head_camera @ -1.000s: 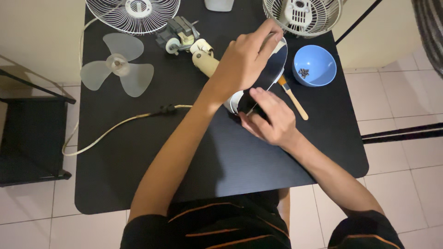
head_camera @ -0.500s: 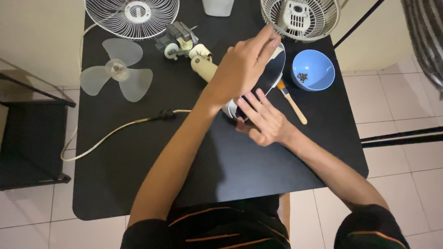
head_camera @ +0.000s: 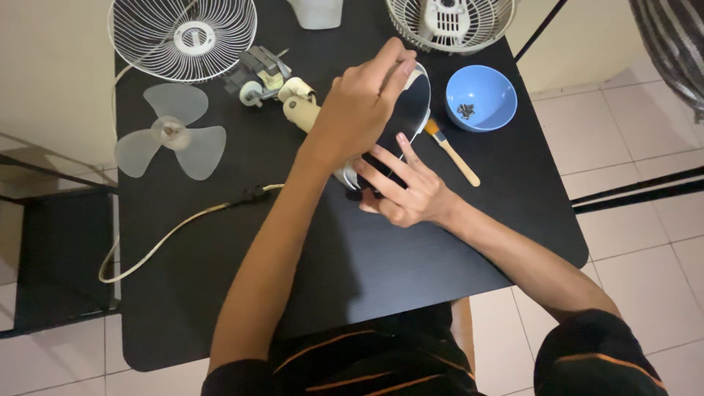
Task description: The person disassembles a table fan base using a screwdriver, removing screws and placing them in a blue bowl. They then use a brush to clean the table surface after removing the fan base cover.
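Note:
A round fan base with a dark underside and a pale rim stands tilted on its edge on the black table. My left hand grips its upper rim from above. My right hand lies against the base's lower edge with its fingers spread over the dark face. A cream neck piece sticks out to the left of the base. What lies under my hands is hidden.
A clear fan blade, a wire front guard and a small motor lie at the back left. A rear guard stands at the back right. A blue bowl holds screws, beside a brush. A power cord trails left.
My right hand has opened its fingers and spread them over the base's dark face. The left hand keeps its hold on the rim.

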